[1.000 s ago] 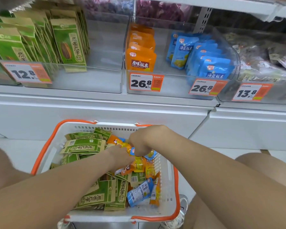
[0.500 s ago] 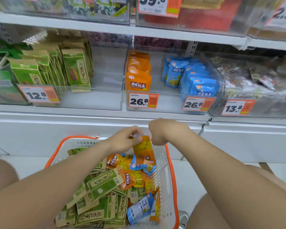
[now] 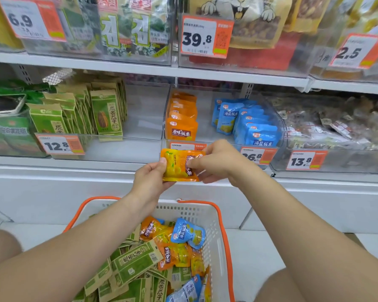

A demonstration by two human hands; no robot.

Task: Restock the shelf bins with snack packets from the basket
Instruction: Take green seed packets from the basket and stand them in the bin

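A shop aisle is shown: white shelves (image 3: 140, 71) lined with clear plastic bins (image 3: 144, 118), orange-and-white price tags (image 3: 205, 35) and packaged snacks.

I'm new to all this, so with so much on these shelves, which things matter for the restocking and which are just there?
Part of the job:
- orange packet, gripped by left hand and right hand
- white basket of green, orange and blue packets
- bin with the orange row
- blue row
- green seed packs

Just there:
- price tag 39.8
- seaweed packs
- phone
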